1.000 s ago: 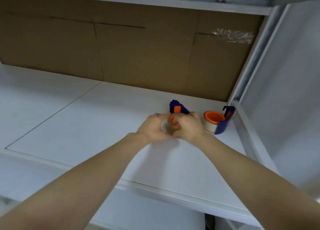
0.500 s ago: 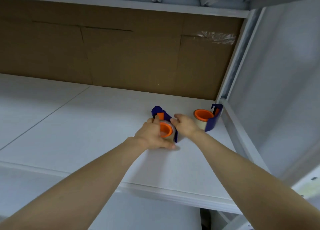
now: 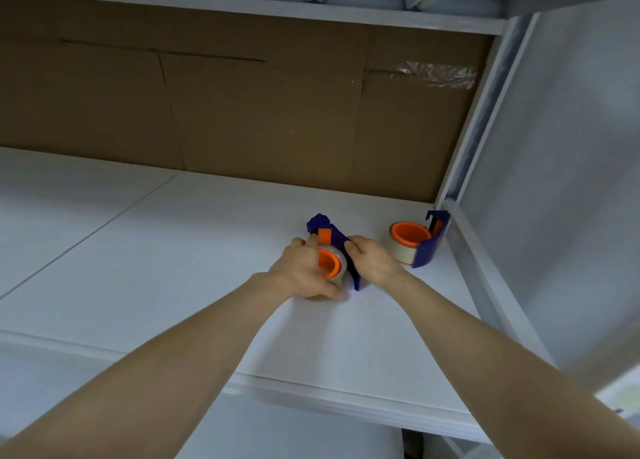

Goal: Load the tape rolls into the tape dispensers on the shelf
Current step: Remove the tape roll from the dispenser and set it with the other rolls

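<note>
A blue tape dispenser (image 3: 320, 223) with an orange hub (image 3: 327, 261) lies on the white shelf (image 3: 173, 250). A clear tape roll (image 3: 341, 263) sits around that hub. My left hand (image 3: 299, 273) wraps the roll from the left, its thumb under it. My right hand (image 3: 372, 261) presses on the dispenser's blue side plate from the right. A second blue dispenser (image 3: 427, 249) stands further right, near the shelf post, with a pale tape roll (image 3: 401, 254) on its orange hub (image 3: 410, 235).
Brown cardboard (image 3: 242, 112) lines the back of the shelf. A white upright post (image 3: 478, 119) and side rail (image 3: 485, 285) bound the shelf on the right. The shelf's front edge (image 3: 311, 393) runs below my forearms, with another white surface beneath it.
My hands have parted from a tight clasp over the roll. The orange hub now shows between them. The left hand has settled around the roll, the right on the dispenser's side plate.
</note>
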